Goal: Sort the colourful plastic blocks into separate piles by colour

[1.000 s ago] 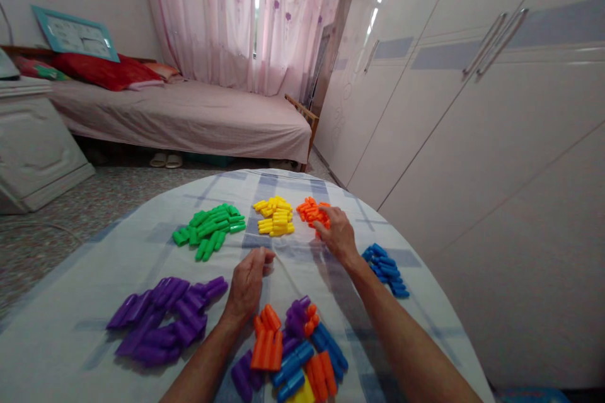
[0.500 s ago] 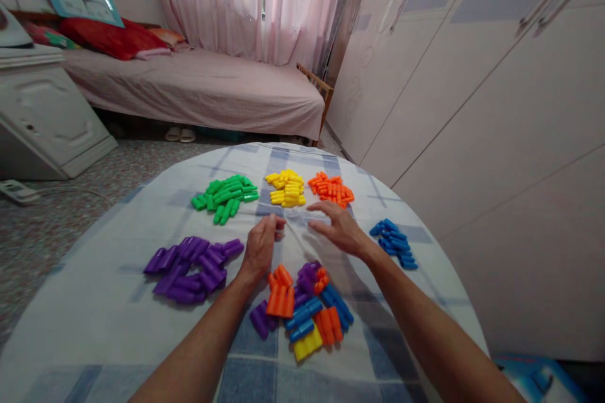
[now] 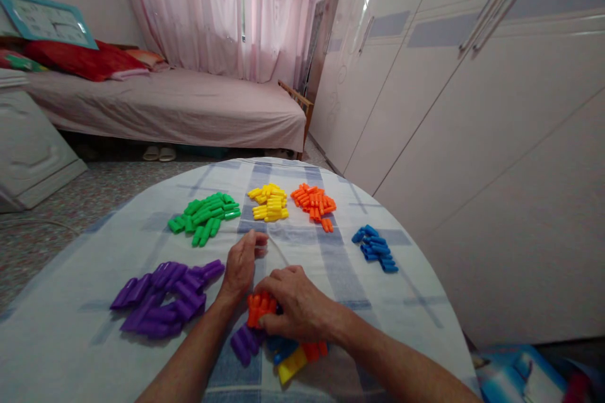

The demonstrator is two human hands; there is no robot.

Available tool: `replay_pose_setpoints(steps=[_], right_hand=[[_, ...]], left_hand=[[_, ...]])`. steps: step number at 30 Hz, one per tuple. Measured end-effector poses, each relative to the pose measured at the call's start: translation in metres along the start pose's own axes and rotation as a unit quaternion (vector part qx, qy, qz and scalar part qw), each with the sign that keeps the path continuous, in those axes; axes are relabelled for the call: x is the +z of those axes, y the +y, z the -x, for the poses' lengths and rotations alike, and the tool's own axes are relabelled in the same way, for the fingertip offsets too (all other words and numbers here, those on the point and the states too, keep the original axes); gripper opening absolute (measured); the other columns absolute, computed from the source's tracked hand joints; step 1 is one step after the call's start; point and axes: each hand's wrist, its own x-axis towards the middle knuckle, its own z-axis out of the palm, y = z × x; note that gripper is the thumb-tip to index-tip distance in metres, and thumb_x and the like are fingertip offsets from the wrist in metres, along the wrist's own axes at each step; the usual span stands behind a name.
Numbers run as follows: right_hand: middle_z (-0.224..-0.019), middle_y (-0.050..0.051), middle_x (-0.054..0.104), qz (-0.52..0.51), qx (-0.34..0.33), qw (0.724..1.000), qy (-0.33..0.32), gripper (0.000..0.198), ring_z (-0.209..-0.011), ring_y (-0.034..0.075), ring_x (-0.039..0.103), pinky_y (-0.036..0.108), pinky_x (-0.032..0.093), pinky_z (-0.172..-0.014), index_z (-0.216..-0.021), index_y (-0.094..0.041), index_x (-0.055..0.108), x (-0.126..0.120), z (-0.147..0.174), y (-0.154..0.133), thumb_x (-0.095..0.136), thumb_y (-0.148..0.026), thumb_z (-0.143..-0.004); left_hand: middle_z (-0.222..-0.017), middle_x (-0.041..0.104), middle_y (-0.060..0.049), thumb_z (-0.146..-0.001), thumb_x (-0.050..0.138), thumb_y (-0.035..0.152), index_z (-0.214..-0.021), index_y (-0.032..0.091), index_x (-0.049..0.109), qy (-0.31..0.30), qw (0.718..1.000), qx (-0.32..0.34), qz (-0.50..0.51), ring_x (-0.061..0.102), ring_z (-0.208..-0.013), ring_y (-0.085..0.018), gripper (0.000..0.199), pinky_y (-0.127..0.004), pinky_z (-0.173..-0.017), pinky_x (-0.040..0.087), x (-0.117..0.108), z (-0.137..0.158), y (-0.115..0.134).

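Observation:
My right hand (image 3: 300,302) reaches over a mixed pile in front of me, its thumb and fingers closed around orange plastic caps (image 3: 261,310) that look joined side by side. Its palm hides part of that pile. Purple caps (image 3: 244,343), blue caps (image 3: 282,349) and a yellow block of caps (image 3: 292,365) show around and below the hand. My left hand (image 3: 243,261) rests on the cloth just beyond the pile, fingers loosely bent with nothing visible in them. The large purple heap (image 3: 165,299) lies to its left.
Single-colour heaps sit farther out on the round cloth-covered table (image 3: 321,264): green (image 3: 208,214), yellow (image 3: 270,203), orange (image 3: 314,201) and blue (image 3: 375,249). Past the table are a bed (image 3: 189,101) and, to the right, a tall wardrobe (image 3: 472,138).
My right hand has come back from near the far orange heap to the mixed pile and closed on orange caps. An orange pair now shows at that heap's near edge. The view has turned right.

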Motion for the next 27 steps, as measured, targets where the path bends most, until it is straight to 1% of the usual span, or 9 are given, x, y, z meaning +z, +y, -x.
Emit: replay_pose_setpoints(steps=[3, 6, 9, 11, 13, 16, 21, 24, 27], right_hand=[[-0.093, 0.001, 0.064, -0.062, 0.020, 0.997, 0.048, 0.025, -0.087, 0.017, 0.059, 0.031, 0.040, -0.085, -0.098, -0.022, 0.062, -0.007, 0.000, 0.005, 0.067, -0.026, -0.074], [-0.093, 0.000, 0.063, -0.128, 0.063, 0.982, 0.125, 0.018, -0.085, 0.014, 0.057, 0.025, 0.042, -0.077, -0.093, -0.020, 0.061, -0.024, -0.001, 0.024, 0.060, -0.019, -0.075], [-0.088, 0.000, 0.063, -0.128, 0.129, 0.960, 0.211, 0.017, -0.081, 0.014, 0.057, 0.026, 0.043, -0.074, -0.090, -0.019, 0.059, -0.044, -0.003, 0.062, 0.056, -0.019, -0.074], [-0.083, 0.000, 0.063, -0.102, 0.195, 0.941, 0.259, 0.018, -0.077, 0.015, 0.056, 0.026, 0.043, -0.071, -0.090, -0.019, 0.059, -0.054, -0.005, 0.093, 0.056, -0.022, -0.072], [-0.081, -0.001, 0.063, -0.086, 0.244, 0.925, 0.278, 0.018, -0.076, 0.015, 0.057, 0.026, 0.043, -0.070, -0.089, -0.019, 0.059, -0.058, -0.008, 0.121, 0.054, -0.023, -0.071], [-0.081, -0.001, 0.064, -0.060, 0.280, 0.917, 0.277, 0.020, -0.075, 0.015, 0.057, 0.026, 0.043, -0.069, -0.089, -0.020, 0.059, -0.059, -0.012, 0.150, 0.053, -0.023, -0.070], [-0.091, 0.004, 0.064, 0.014, 0.282, 0.911, 0.301, 0.021, -0.083, 0.018, 0.057, 0.030, 0.044, -0.078, -0.087, -0.018, 0.061, -0.056, -0.013, 0.164, 0.052, -0.021, -0.068], [-0.089, 0.005, 0.065, -0.023, 0.288, 0.897, 0.335, 0.020, -0.082, 0.017, 0.059, 0.031, 0.045, -0.078, -0.084, -0.017, 0.063, -0.062, -0.014, 0.172, 0.054, -0.022, -0.066], [-0.082, 0.003, 0.067, -0.072, 0.300, 0.881, 0.359, 0.023, -0.075, 0.016, 0.061, 0.030, 0.047, -0.073, -0.086, -0.016, 0.064, -0.070, -0.021, 0.186, 0.052, -0.026, -0.070]], left_hand=[[-0.081, 0.068, -0.011, -0.077, 0.040, 0.072, -0.083, 0.012, 0.068, 0.002, 1.000, -0.001, -0.010, 0.064, -0.074, -0.021, 0.067, -0.036, -0.070, 0.052, 0.000, 0.001, 0.002], [-0.081, 0.068, -0.011, -0.077, 0.040, 0.072, -0.083, 0.012, 0.068, -0.002, 1.000, 0.002, -0.010, 0.064, -0.074, -0.021, 0.066, -0.035, -0.070, 0.052, 0.001, 0.002, 0.003], [-0.081, 0.068, -0.011, -0.075, 0.042, 0.073, -0.081, 0.012, 0.068, -0.001, 1.000, 0.001, 0.000, 0.064, -0.074, -0.022, 0.066, -0.035, -0.068, 0.053, 0.001, 0.001, 0.003], [-0.081, 0.068, -0.011, -0.075, 0.043, 0.073, -0.081, 0.013, 0.069, 0.000, 1.000, -0.002, 0.001, 0.064, -0.074, -0.022, 0.066, -0.035, -0.068, 0.053, 0.002, 0.000, 0.003], [-0.081, 0.068, -0.011, -0.075, 0.043, 0.073, -0.081, 0.013, 0.069, 0.000, 1.000, -0.002, 0.000, 0.064, -0.075, -0.022, 0.066, -0.035, -0.069, 0.053, 0.001, 0.000, 0.002], [-0.081, 0.069, -0.011, -0.076, 0.043, 0.072, -0.081, 0.013, 0.069, 0.000, 1.000, 0.000, 0.000, 0.064, -0.075, -0.022, 0.066, -0.035, -0.069, 0.053, 0.001, 0.000, 0.001], [-0.082, 0.069, -0.012, -0.076, 0.043, 0.071, -0.083, 0.012, 0.070, -0.004, 1.000, 0.005, 0.000, 0.065, -0.076, -0.022, 0.065, -0.035, -0.070, 0.053, 0.000, -0.002, -0.003], [-0.082, 0.069, -0.011, -0.075, 0.045, 0.072, -0.083, 0.012, 0.069, -0.003, 1.000, 0.004, 0.004, 0.064, -0.074, -0.021, 0.065, -0.034, -0.069, 0.053, 0.000, -0.002, -0.003], [-0.081, 0.068, -0.011, -0.075, 0.044, 0.072, -0.082, 0.012, 0.069, -0.001, 1.000, 0.002, 0.005, 0.064, -0.074, -0.021, 0.066, -0.033, -0.068, 0.052, 0.001, -0.001, -0.001]])
